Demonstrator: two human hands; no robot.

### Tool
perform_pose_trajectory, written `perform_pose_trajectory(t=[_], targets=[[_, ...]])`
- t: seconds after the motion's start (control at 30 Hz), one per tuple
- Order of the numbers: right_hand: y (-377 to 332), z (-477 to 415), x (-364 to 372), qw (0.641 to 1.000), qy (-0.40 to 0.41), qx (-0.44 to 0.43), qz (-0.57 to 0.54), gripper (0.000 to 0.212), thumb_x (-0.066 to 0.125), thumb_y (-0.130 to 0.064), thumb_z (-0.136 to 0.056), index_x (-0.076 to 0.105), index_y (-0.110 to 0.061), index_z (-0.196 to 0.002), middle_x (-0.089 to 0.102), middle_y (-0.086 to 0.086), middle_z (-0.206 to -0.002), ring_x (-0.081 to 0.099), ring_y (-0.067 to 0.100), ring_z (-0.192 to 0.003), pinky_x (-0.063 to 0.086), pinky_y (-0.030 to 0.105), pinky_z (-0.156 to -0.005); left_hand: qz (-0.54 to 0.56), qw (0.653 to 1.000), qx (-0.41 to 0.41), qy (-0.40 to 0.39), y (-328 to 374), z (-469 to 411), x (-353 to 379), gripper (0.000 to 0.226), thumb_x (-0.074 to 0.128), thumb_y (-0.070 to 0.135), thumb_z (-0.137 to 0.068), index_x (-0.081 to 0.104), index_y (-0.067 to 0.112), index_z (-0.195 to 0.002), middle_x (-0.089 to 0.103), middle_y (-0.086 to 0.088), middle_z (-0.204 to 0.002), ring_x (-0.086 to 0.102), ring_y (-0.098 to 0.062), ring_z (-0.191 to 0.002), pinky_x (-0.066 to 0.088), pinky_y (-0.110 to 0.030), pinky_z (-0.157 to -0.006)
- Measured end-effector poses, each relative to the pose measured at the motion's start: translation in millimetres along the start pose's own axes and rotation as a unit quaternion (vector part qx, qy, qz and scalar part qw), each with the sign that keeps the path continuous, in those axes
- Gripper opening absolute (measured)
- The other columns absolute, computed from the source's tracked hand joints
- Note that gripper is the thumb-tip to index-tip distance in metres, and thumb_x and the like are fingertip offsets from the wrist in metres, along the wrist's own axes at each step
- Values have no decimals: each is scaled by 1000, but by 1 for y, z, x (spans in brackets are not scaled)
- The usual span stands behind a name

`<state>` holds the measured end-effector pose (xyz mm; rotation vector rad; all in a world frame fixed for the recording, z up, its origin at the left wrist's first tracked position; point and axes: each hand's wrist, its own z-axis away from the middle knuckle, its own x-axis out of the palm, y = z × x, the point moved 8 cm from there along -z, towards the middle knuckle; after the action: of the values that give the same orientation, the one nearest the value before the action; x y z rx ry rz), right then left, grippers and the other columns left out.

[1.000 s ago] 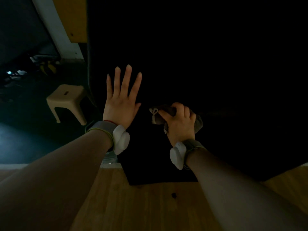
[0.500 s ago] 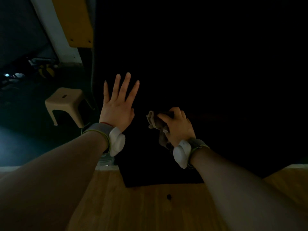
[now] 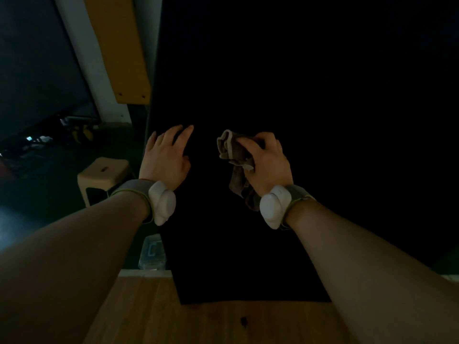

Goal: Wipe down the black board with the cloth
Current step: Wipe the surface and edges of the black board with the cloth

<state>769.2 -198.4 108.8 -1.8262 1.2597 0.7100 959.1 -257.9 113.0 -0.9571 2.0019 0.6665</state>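
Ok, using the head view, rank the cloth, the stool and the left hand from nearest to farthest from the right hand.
1. cloth: gripped in the right hand itself.
2. left hand: beside it on the left, in front of the black board.
3. stool: farther left, past the board's edge, down on the floor.

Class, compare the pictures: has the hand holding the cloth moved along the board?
Yes. The right hand, gripping the cloth, has moved up the black board, farther from the board's lower edge at the wooden table.
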Motion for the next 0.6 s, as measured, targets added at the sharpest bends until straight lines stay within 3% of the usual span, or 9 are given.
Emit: perform_pose_trajectory(t=[0.13, 0.6], targets=[[0, -11, -35, 1000, 6, -16, -7, 52, 60, -26, -93, 42, -24, -142, 34, 17, -145, 34, 39, -127, 39, 53, -101, 29, 999, -5, 12, 20, -24, -31, 66, 56, 13, -86, 29, 13, -146, 39, -16, -143, 40, -38, -126, 27, -49, -109], [-22, -74, -185, 996, 59, -72, -3, 52, 58, -20, -93, 41, -27, -141, 31, 12, -140, 35, 36, -121, 44, 51, -97, -9, 996, -28, 86, 89, -102, -165, 67, 56, 20, -89, 24, 14, -148, 21, -12, -153, 32, -35, -134, 28, -43, -109]])
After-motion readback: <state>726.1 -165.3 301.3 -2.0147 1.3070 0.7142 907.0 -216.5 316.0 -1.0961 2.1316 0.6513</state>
